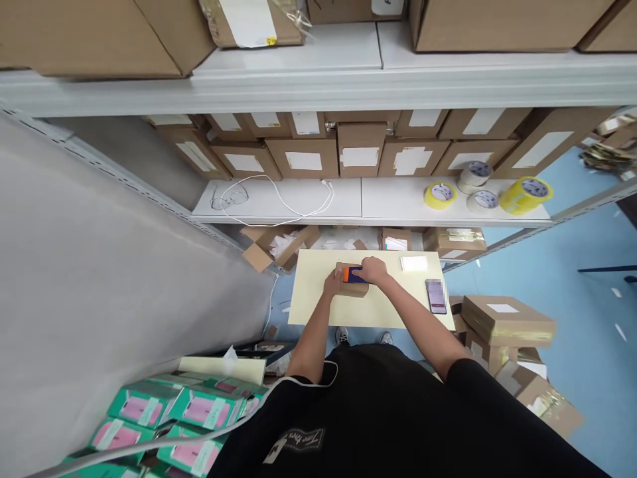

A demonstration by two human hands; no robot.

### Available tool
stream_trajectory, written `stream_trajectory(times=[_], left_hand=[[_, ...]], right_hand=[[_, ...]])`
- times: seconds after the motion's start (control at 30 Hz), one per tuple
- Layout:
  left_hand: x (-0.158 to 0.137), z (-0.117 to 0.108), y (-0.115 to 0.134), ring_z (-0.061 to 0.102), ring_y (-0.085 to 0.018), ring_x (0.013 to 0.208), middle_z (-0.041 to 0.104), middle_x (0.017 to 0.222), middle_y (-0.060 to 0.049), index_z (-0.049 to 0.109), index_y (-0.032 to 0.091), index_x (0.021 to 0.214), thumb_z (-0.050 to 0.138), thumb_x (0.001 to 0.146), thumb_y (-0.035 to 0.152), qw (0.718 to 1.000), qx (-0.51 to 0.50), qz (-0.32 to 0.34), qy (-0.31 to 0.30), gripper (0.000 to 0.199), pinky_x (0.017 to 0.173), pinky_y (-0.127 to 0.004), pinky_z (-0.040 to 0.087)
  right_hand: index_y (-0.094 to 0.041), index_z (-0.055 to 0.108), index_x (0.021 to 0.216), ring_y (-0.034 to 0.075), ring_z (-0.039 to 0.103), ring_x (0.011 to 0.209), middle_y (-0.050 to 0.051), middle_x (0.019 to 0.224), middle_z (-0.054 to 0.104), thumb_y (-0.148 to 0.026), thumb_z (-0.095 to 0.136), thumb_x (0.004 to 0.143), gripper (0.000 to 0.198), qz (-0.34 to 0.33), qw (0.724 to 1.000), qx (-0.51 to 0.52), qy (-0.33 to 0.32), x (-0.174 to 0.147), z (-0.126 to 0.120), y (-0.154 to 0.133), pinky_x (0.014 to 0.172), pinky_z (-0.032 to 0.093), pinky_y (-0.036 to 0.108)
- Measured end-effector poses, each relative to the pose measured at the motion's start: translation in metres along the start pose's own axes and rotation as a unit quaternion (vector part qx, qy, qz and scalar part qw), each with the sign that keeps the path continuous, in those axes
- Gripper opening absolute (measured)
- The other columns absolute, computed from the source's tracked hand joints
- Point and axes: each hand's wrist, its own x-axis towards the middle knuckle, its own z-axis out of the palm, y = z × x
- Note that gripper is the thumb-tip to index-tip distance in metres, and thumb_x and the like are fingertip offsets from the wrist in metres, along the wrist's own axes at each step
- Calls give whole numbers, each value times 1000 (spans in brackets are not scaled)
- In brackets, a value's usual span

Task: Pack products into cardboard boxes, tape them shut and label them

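A small brown cardboard box rests on the cream tabletop in front of me. My left hand grips its left side, fingers closed against the cardboard. From the right, my right hand is closed on the end of a dark blue and orange item, which looks like a small flat pack. It lies at the top of the cardboard box; whether inside or on it, I cannot tell. Right of my hands are a white stack of paper or labels and a phone.
Tape rolls and a white cable lie on the shelf beyond the table. An open carton stands behind its left corner. Stacked cartons are at right, green boxes at lower left.
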Motion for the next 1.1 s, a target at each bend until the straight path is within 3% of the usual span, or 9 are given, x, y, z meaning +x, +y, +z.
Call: stream_trajectory(times=[0.1, 0.27, 0.37, 0.5, 0.63, 0.77, 0.87, 0.97, 1.1], left_hand=[[-6, 8, -1, 69, -30, 121, 73, 135, -13, 65, 22, 141, 33, 102, 71, 1000, -6, -8, -7, 71, 101, -39, 52], [-10, 11, 3, 66, -30, 126, 70, 139, -12, 64, 23, 141, 30, 101, 74, 1000, 10, -7, 1, 74, 103, -38, 50], [-12, 13, 7, 63, -31, 130, 69, 141, -11, 62, 23, 143, 32, 101, 72, 1000, 24, -18, 2, 71, 106, -39, 48], [-15, 12, 11, 62, -31, 131, 69, 141, -11, 64, 24, 142, 35, 102, 68, 1000, 20, -24, -3, 66, 108, -39, 47], [-15, 8, 14, 63, -31, 130, 70, 140, -11, 67, 23, 138, 38, 102, 66, 999, 6, -26, -18, 63, 107, -39, 48], [-12, 5, 13, 62, -32, 133, 69, 142, -11, 66, 22, 140, 41, 102, 66, 1000, 9, -20, -21, 64, 109, -39, 47], [-10, 6, 9, 61, -31, 134, 68, 142, -11, 65, 23, 141, 40, 102, 66, 1000, 12, -14, -20, 63, 110, -39, 46], [-7, 8, 6, 62, -31, 132, 69, 141, -11, 65, 24, 139, 37, 103, 65, 1000, 23, -12, -8, 62, 110, -39, 47], [-2, 9, 2, 64, -31, 129, 71, 138, -12, 66, 22, 136, 35, 104, 64, 999, 39, 2, -3, 61, 108, -40, 48]], right_hand=[[-14, 77, 112, 30, 71, 111, 19, 116, 76, -66, 62, 94, 57, -5, 1000, -5, 2, -12, 4, 38, 85, 52, 31], [-14, 80, 105, 33, 72, 109, 21, 113, 77, -68, 63, 93, 58, 60, 998, -27, 9, -42, 8, 118, 85, 52, 34], [-15, 80, 104, 33, 72, 108, 21, 111, 77, -66, 63, 94, 55, 78, 996, -30, 5, -54, 11, 143, 85, 52, 34], [-13, 79, 107, 33, 73, 109, 22, 111, 77, -64, 64, 94, 54, 94, 995, -23, 4, -54, 16, 147, 86, 53, 34], [-10, 77, 115, 33, 72, 112, 25, 117, 76, -58, 64, 96, 54, 97, 995, -20, -2, -36, 30, 124, 89, 54, 35], [-5, 75, 122, 35, 72, 114, 29, 121, 74, -38, 69, 93, 43, 106, 994, -7, -34, -17, 63, 81, 94, 55, 41], [-6, 73, 125, 32, 74, 112, 27, 119, 75, -34, 60, 99, 39, 120, 992, 10, -44, -16, 92, 69, 91, 56, 39], [-9, 66, 133, 30, 72, 115, 23, 122, 74, -36, 42, 108, 44, 170, 985, 37, -18, -22, 115, 86, 99, 52, 39], [-12, 65, 134, 27, 68, 120, 17, 124, 74, -24, 44, 104, 39, 177, 983, 54, -13, -27, 129, 127, 105, 46, 36]])
